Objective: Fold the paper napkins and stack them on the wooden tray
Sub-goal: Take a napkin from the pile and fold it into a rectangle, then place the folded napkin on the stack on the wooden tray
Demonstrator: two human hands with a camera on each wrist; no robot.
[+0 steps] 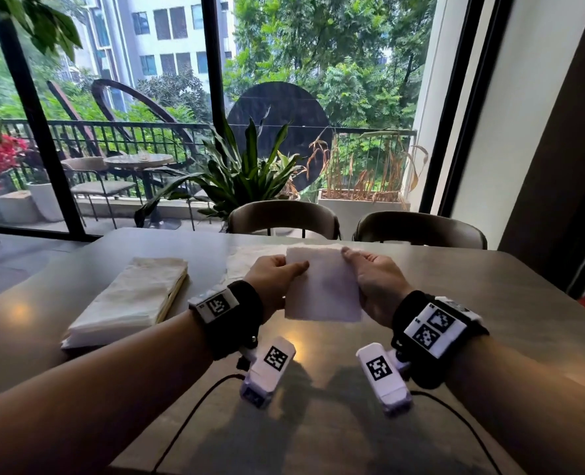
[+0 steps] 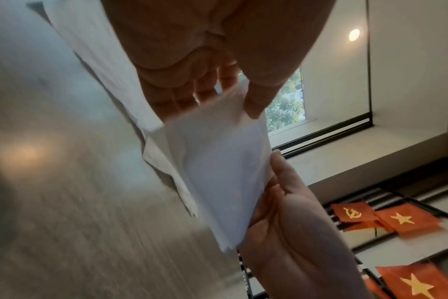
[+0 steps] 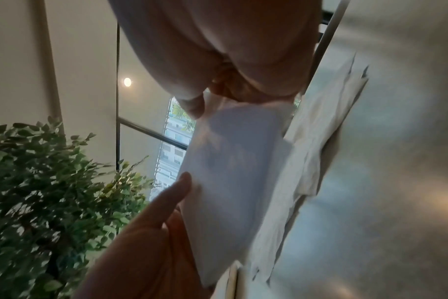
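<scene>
I hold a white folded paper napkin above the middle of the table with both hands. My left hand pinches its left edge, thumb on top. At the right edge my right hand pinches it the same way. The left wrist view shows the napkin between my left hand and the right hand. A stack of folded napkins lies on the wooden tray at the left. Loose unfolded napkins lie flat on the table behind my hands.
The grey table has bare surface to the right and in front of my hands. Two chairs stand at its far edge before a large window. Cables run from the wrist cameras over the near table edge.
</scene>
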